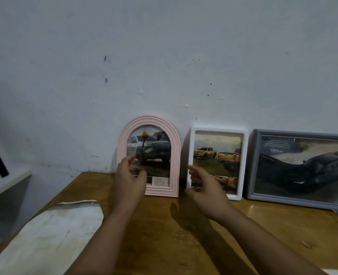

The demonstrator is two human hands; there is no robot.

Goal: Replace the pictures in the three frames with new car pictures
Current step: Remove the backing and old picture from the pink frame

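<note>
At the far edge of the table (pixel 184 225), three frames lean upright against the wall, faces outward: pink arched frame (pixel 124 143) and white frame (pixel 243 165) standing tall, grey frame (pixel 252 165) lying wide. Both hands hover loosely open, left hand (pixel 129 182) before the pink, right hand (pixel 206 192) before the white.

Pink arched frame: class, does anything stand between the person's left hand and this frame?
Nothing visible does. The left hand is raised directly in front of the pink arched frame, overlapping its lower left corner in this view. The white frame stands apart to the right, beside the right hand.
</note>
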